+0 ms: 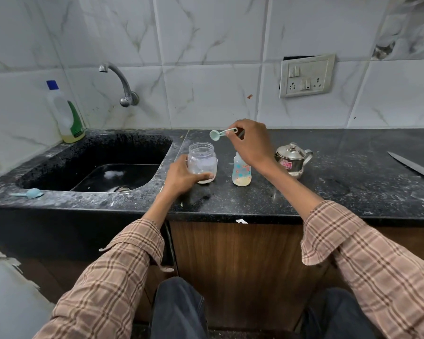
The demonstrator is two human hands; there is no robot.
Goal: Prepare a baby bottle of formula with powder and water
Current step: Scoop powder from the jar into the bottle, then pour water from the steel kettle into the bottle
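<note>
Left hand (181, 173): fingers wrapped round the clear jar (202, 162) on the tabletop (328, 192).
Baby bottle (241, 171): upright, just right of the jar.
Right hand (251, 143): fingers pinching the green scoop (220, 133), above the jar.

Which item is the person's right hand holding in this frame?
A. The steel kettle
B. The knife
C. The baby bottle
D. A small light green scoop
D: the right hand pinches the handle of a light green scoop above the counter, while the kettle, baby bottle and knife sit untouched.
</note>
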